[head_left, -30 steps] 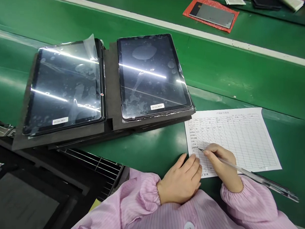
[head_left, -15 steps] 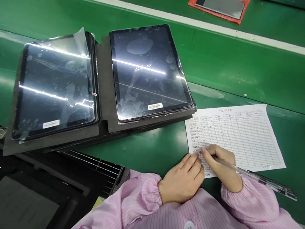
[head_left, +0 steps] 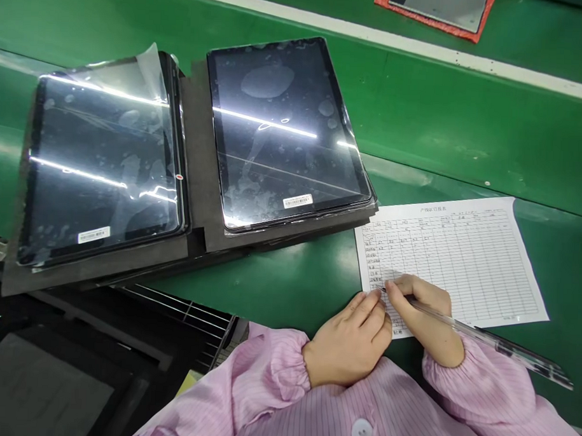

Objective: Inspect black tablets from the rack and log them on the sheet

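A clear-barrelled pen (head_left: 487, 339) is gripped in my right hand (head_left: 424, 312), its tip down at the lower left part of a printed form (head_left: 475, 269). The form is a white sheet with a ruled table and some handwriting in its left columns. My left hand (head_left: 351, 341) lies flat over the sheet's lower left corner, fingers stretched out toward the pen tip. Beyond it, a tablet (head_left: 284, 135) with film and a barcode label rests on dark foam, close to the form's upper left corner.
Another film-covered tablet (head_left: 102, 167) lies on a dark foam sheet (head_left: 198, 151) at the left, its film lifting at the top. A flat grey panel (head_left: 441, 8) on red wrap is at the far back. Below the green bench (head_left: 270, 281) is a wire rack (head_left: 182, 313).
The view has shifted slightly, so the tablets and panel sit a little differently in the picture. Both hands stay at the form, and the pen has barely moved.
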Demonstrator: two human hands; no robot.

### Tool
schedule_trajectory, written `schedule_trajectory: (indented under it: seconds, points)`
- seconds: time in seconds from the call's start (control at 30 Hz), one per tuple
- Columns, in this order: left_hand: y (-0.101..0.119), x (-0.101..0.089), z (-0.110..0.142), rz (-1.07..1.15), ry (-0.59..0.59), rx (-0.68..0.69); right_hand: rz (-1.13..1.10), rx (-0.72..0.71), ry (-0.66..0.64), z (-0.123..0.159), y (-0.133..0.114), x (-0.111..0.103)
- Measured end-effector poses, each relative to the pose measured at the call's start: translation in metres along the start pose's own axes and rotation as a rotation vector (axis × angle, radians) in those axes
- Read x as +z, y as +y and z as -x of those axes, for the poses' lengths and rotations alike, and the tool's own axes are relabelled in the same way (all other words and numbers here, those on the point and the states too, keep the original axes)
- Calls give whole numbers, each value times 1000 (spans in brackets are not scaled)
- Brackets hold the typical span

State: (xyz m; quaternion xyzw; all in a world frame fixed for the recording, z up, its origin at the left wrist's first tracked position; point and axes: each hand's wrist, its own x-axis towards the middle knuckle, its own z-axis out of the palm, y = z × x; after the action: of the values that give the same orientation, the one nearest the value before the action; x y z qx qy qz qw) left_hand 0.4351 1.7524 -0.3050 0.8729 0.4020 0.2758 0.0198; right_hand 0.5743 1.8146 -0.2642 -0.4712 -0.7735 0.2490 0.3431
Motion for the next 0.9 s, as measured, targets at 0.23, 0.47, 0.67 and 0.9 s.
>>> schedule_trajectory:
  seconds: [0.23,0.47,0.67,0.9]
  points:
    - [0,-1,1,-4,-13,4,16,-18,0,-3,-1,-1]
    - [0,-2,-2,-6,3,2,28,-14,-1,-4,-4,-1]
    - [-1,-1,0,-2,-10,2,1,-18,0,-4,-2,0]
    - [0,-2,-1,-1,6,-5,2,-12,6,-3,-2,-1]
